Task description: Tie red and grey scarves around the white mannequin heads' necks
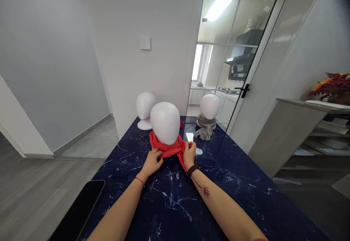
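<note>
Forearms (222, 201) outstretched, right hand (189, 155) pinching red scarf (170, 150), left hand (152, 163) touching it, grip unclear

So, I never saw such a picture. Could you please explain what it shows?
No machine here: these are a person's bare hands, seen from one camera worn on their head, looking forward and down. The left hand touches a red scarf wrapped around the neck of a white model head; the right hand pinches that scarf. They are over a dark blue marbled table. Farther back stand a bare white head, on the left, and another head with a grey scarf around its neck, on the right. A black device lies near left.
</note>
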Available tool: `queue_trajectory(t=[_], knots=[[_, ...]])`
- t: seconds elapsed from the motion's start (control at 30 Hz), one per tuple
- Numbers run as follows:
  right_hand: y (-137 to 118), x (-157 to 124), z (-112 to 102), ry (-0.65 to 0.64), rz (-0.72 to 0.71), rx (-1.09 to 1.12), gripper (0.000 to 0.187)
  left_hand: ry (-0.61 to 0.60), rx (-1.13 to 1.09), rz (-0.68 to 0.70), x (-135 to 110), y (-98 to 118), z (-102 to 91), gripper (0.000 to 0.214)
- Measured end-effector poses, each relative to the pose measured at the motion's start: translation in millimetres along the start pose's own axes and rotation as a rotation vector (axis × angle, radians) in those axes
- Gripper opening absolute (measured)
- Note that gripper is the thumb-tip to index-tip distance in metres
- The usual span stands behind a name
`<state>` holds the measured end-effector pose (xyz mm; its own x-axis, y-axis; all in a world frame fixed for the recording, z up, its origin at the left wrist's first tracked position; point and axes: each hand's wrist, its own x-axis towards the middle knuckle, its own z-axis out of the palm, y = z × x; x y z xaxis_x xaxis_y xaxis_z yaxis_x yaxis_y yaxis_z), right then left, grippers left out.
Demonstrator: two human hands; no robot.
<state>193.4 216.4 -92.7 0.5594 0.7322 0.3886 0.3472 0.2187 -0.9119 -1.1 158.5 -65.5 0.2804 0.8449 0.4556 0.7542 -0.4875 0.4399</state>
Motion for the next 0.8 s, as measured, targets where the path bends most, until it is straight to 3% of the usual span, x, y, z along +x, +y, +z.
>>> queue_trajectory(t=[0.13, 0.23, 0.33, 0.43, 0.63, 0.8], knots=[[-4.4, -7.2, 2.0, -0.123, -0.139, -0.044, 0.034, -0.003, 0.036, 0.050, -2.5, 4.6, -1.9, 0.021], [-6.0, -10.9, 1.4, -0.250, -0.220, -0.220, 0.043, -0.030, 0.034, 0.049, -2.5, 5.2, -2.5, 0.022], [-7.1, -12.0, 0.0, -0.329, -0.253, -0.436, 0.042, -0.054, 0.006, 0.021, -1.2, 3.3, -1.5, 0.024], [-7.4, -8.3, -3.0, -0.356, -0.291, -0.504, 0.039, -0.044, -0.126, -0.040, 0.3, 0.8, -0.3, 0.013], [3.8, 16.7, -17.7, -0.106, -0.102, -0.214, 0.027, 0.085, -0.347, -0.197, 0.6, -7.0, -2.7, 0.016], [17.7, 38.0, -27.0, 0.111, 0.008, -0.145, 0.024, 0.348, -0.528, -0.425, 1.5, -28.7, -2.8, 0.024]])
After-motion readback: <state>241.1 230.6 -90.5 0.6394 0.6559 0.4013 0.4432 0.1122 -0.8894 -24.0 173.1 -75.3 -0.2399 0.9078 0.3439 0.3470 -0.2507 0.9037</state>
